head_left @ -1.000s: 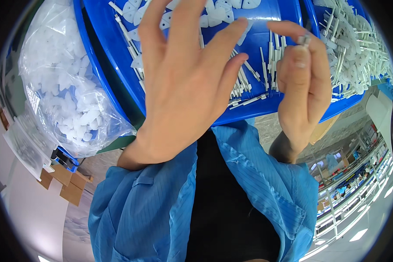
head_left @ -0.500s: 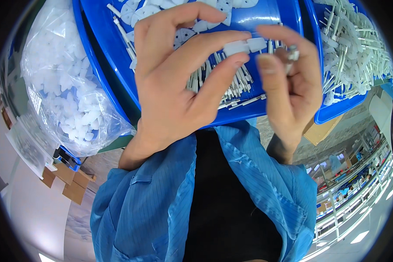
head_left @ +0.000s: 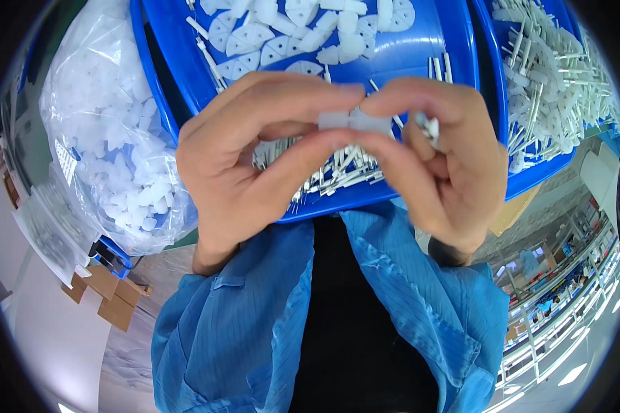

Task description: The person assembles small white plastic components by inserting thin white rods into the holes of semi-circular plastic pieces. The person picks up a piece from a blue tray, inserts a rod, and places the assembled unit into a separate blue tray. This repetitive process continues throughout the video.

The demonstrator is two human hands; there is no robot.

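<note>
A small, whitish translucent plastic piece spans the gap between my two hands, over a blue tray. My left hand pinches one end of it between thumb and fingers. At the other end, my right hand closes its thumb and index finger on the same piece. Tucked in the right hand's curled fingers are small white-and-metal rods, blurred. Below the hands lie many thin white-and-metal rods in the tray. Rounded white plastic plates with small holes lie toward its far side.
A clear plastic bag full of white plastic pieces stands at the left, against the tray. To the right, another blue tray is heaped with white pieces and rods. Cardboard shows at the lower left.
Both hands have come nearer to me and lower in view. My right hand has moved left and closed its thumb and index finger on the plastic piece that the left was holding.
</note>
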